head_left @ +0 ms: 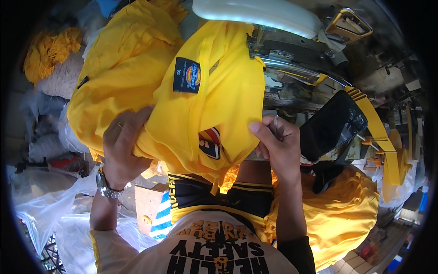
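A bright yellow shirt [228, 96] is spread between my hands. Near its neckline sits a black label [186, 75], and a red, white and black patch [210, 142] shows through a fold. My left hand [125, 148], with a metal watch on the wrist, is closed round the bunched left side of the cloth; some of its fingers are hidden. At the right edge, my right hand [278, 141] pinches the cloth with its thumb on top. A thin shiny metal piece [275, 123] sticks up from among those fingers; its kind cannot be made out. The far edge reaches sewing-machine metalwork [276, 55].
A large yellow cloth heap [123, 59] lies left of the shirt, another [328, 214] at lower right. A dark phone [335, 123] stands right of my right hand. Yellow tape [376, 123] runs from a reel to the machine. A white machine arm [260, 16] crosses the top.
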`<control>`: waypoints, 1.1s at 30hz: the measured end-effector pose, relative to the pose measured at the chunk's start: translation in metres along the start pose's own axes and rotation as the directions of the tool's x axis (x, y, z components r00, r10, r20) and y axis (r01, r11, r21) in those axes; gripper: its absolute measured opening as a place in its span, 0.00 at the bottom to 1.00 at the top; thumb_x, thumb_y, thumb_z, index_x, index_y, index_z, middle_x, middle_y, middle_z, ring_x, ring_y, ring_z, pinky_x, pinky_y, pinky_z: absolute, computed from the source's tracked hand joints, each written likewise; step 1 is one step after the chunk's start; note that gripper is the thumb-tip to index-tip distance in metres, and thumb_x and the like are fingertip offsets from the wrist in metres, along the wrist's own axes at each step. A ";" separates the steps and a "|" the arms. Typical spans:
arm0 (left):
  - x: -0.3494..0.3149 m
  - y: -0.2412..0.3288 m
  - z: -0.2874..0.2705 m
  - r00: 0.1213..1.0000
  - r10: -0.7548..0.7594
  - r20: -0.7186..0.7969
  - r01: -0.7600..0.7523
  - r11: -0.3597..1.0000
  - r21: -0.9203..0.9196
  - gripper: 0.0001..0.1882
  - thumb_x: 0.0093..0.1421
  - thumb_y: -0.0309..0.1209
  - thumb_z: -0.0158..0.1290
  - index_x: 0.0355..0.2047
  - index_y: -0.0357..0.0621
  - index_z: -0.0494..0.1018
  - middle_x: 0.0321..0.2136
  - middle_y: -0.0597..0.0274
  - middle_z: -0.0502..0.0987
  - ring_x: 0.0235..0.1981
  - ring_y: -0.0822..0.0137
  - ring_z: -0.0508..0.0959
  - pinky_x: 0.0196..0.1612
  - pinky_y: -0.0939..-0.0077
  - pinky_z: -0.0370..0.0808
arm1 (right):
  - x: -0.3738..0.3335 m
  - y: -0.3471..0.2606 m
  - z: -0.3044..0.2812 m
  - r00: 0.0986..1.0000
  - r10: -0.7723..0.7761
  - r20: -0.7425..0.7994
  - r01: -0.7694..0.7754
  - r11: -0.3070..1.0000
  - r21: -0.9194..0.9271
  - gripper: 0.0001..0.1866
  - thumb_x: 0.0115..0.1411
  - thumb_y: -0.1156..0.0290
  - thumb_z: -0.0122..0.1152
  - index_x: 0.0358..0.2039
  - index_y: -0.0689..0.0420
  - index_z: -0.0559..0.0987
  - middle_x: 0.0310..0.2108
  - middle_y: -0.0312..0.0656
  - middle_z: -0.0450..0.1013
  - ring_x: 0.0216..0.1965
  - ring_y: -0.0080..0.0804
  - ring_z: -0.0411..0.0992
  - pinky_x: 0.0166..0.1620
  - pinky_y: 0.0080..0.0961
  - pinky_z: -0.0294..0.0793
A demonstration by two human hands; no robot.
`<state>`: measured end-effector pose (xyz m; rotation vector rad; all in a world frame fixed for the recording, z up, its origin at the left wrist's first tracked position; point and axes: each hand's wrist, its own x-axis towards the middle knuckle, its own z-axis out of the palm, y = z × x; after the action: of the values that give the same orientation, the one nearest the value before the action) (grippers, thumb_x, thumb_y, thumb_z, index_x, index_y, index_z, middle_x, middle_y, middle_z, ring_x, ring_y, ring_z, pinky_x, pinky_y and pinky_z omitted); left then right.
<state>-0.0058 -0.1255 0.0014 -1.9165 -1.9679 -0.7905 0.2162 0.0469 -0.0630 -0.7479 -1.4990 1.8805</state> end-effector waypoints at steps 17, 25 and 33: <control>0.047 0.007 -0.028 0.975 0.224 -0.007 -0.218 0.953 0.211 0.36 0.35 0.27 0.68 0.50 0.40 0.73 0.33 0.55 0.78 0.32 0.53 0.77 0.38 0.62 0.75 | 0.009 0.009 0.001 0.981 -0.178 -0.071 0.148 0.939 -0.309 0.07 0.59 0.73 0.62 0.28 0.63 0.79 0.16 0.27 0.68 0.16 0.08 0.59 0.20 0.11 0.56; 0.055 0.009 -0.041 0.960 0.280 -0.006 -0.271 0.936 0.226 0.36 0.35 0.26 0.67 0.51 0.41 0.74 0.33 0.57 0.75 0.31 0.54 0.75 0.36 0.63 0.74 | 0.011 0.009 0.003 0.982 -0.151 -0.111 0.116 0.956 -0.270 0.04 0.57 0.76 0.62 0.28 0.63 0.79 0.18 0.28 0.70 0.15 0.09 0.61 0.19 0.11 0.58; 0.042 0.005 -0.061 0.955 0.293 0.040 -0.290 0.902 0.319 0.32 0.41 0.22 0.62 0.52 0.37 0.72 0.36 0.54 0.74 0.34 0.56 0.74 0.36 0.66 0.72 | 0.012 0.000 0.005 0.995 -0.047 -0.085 0.049 0.998 0.024 0.03 0.55 0.77 0.62 0.28 0.63 0.78 0.15 0.28 0.68 0.13 0.10 0.63 0.17 0.12 0.60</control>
<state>-0.0150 -0.1251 0.0755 -1.9345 -1.6259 -0.3685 0.2046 0.0527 -0.0631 -0.7630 -1.4246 1.8072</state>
